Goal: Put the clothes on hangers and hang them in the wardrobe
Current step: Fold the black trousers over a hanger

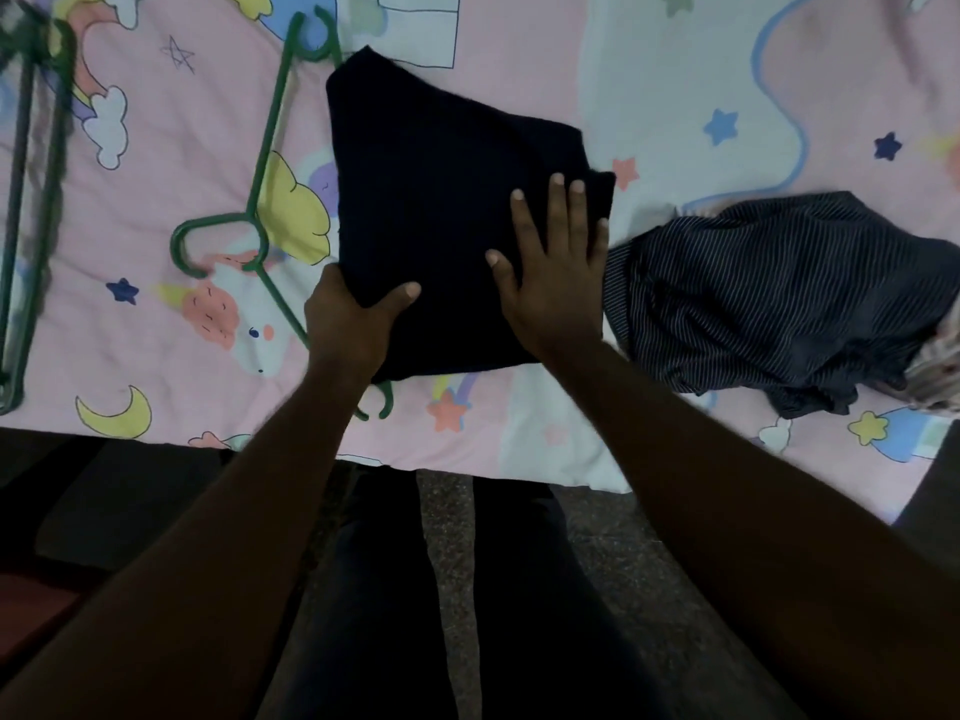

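Navy folded garment [441, 210] lies on the pink cartoon-print bed sheet [171, 148], partly covering a green hanger [270, 148]. The left hand [348, 319] pinches its near-left edge, thumb on top. The right hand [556, 267] presses flat on it, fingers [558, 200] straight and slightly spread. A striped garment [779, 293] lies just right.

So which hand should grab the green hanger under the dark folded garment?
Left, probably. The left hand grips the dark folded garment right beside the green hanger; the right hand lies flat on the far side.
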`<move>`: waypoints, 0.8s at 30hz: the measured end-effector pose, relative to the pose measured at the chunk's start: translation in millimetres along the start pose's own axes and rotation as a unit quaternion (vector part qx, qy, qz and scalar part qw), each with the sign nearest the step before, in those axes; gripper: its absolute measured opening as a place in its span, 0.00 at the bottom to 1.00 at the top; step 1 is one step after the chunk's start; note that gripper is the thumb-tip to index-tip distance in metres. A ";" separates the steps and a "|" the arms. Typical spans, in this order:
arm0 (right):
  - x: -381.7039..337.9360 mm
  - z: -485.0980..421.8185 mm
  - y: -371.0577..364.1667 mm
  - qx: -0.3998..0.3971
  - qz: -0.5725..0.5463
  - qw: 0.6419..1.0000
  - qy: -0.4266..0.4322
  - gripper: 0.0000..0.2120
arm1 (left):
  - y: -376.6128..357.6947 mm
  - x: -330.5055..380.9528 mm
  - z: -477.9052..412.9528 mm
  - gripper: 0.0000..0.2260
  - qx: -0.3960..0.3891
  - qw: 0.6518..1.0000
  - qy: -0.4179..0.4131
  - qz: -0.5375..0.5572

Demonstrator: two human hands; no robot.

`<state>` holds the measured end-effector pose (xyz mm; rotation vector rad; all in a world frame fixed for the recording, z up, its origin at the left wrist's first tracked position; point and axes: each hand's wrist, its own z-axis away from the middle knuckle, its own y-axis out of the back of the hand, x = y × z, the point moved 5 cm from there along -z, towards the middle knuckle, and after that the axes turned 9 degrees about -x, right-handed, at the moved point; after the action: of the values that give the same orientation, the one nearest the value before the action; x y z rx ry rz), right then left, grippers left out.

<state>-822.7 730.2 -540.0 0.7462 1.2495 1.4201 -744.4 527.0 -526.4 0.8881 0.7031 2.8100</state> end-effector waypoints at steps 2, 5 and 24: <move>-11.2 3.4 -9.8 -0.009 0.015 1.000 0.010 0.28 | 5.3 -12.8 1.8 0.26 -0.005 1.000 -0.002 -0.014; -10.3 2.1 -13.5 -0.013 0.025 1.000 0.001 0.28 | 0.8 -17.1 0.1 0.26 -0.020 1.000 -0.014 -0.014; 48.0 -80.0 50.0 -0.080 -0.270 0.931 -0.233 0.14 | 2.5 -14.5 6.4 0.23 -0.042 0.998 -0.026 0.025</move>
<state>-923.3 757.5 -521.9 0.5280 0.8600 0.8166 -728.7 523.9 -528.1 0.9735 0.5589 2.8257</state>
